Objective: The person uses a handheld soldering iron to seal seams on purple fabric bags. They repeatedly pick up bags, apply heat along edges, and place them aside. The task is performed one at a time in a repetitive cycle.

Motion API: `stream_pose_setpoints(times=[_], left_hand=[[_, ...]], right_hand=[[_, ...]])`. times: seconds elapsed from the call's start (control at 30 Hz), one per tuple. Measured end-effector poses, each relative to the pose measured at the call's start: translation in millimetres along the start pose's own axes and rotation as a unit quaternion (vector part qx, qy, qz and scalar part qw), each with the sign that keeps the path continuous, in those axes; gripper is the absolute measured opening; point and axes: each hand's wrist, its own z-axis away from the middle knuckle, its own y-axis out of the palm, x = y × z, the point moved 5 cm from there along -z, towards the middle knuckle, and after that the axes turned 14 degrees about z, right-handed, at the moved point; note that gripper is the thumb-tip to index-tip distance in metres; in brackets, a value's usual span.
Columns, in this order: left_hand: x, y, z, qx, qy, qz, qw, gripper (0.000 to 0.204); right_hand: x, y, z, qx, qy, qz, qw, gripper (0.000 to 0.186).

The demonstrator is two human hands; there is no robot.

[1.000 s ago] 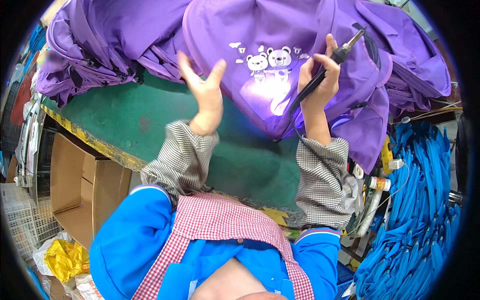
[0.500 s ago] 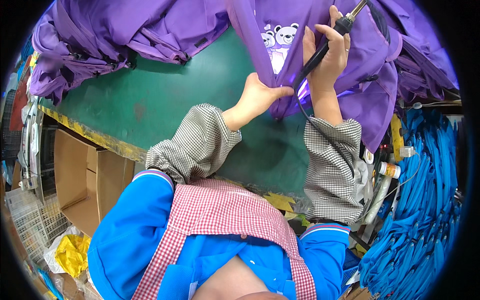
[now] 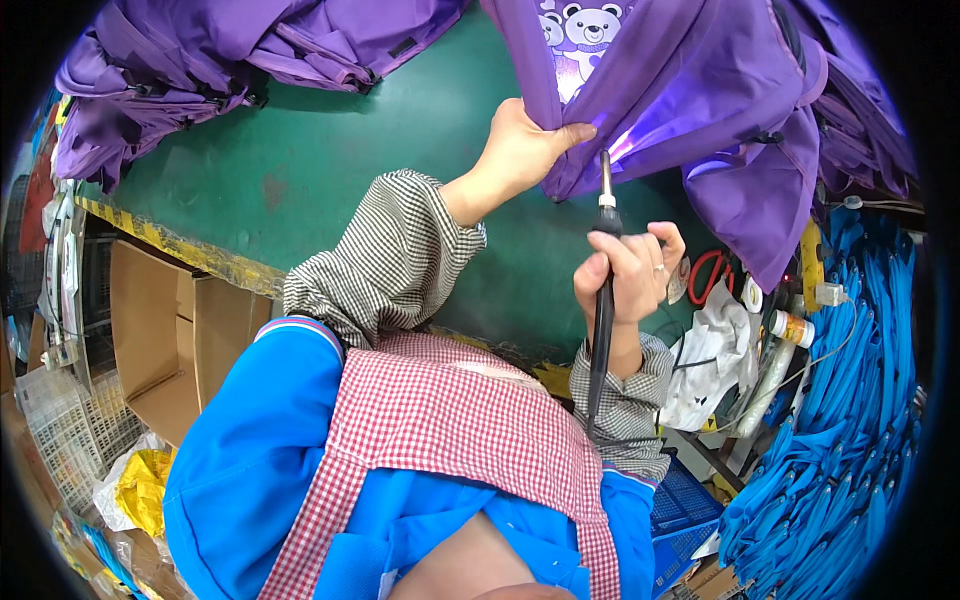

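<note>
My left hand (image 3: 522, 150) pinches the lower edge of a purple cloth piece (image 3: 660, 90) printed with white bears (image 3: 590, 28). In my right hand (image 3: 632, 275) is a soldering iron (image 3: 606, 215) with a black handle, held upright with its metal tip pointing away from me. That tip meets the cloth's fold just right of my left thumb; whether it touches cannot be made out. A bright violet-white glow shows on the cloth there. The iron's black cord hangs down by my right sleeve.
More purple cloth (image 3: 190, 60) is heaped along the far side of the green table (image 3: 330, 160). Red-handled scissors (image 3: 708, 275), a white bag (image 3: 715, 350) and a small bottle (image 3: 792, 328) lie at right. Blue fabric pieces (image 3: 830, 430) hang beyond. A cardboard box (image 3: 150, 330) stands at left.
My right hand has come down toward me and turned the soldering iron so its tip now reaches the cloth. My left hand, still pinching the cloth, has shifted slightly away from me.
</note>
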Motion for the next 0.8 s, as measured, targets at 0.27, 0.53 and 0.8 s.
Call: stream_pose_setpoints(times=[0.27, 0.53, 0.8], left_hand=[[-5.4, -5.0, -7.0, 0.056, 0.013, -0.057, 0.997, 0.034], [-63.0, -4.6, 7.2, 0.047, 0.162, -0.148, 0.975, 0.049], [-47.4, -25.2, -21.2, 0.053, 0.122, -0.171, 0.976, 0.03]], right_hand=[[-2.6, -8.9, -23.0, 0.023, 0.027, -0.05, 0.998, 0.007], [-57.4, 49.8, -61.0, -0.082, 0.023, 0.061, 0.994, 0.027], [-59.0, 8.8, -29.9, -0.082, 0.101, 0.037, 0.991, 0.035]])
